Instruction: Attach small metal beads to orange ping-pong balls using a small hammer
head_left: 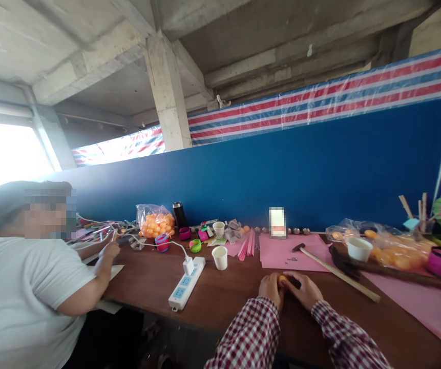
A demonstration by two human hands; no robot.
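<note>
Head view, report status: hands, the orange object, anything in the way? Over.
Left hand and right hand together, holding small orange object between them. Object mostly hidden. Hammer lies nearby, apart from right hand; nothing visibly blocking.

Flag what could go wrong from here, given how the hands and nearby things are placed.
1. The small orange item between the left hand and right hand could slip, and might roll if it is round; fingers hide most of it.
2. The hammer lies just beyond the right hand, so an outward move might knock it.
3. The paper cup beside the power strip could tip; its contents are unclear.
</note>
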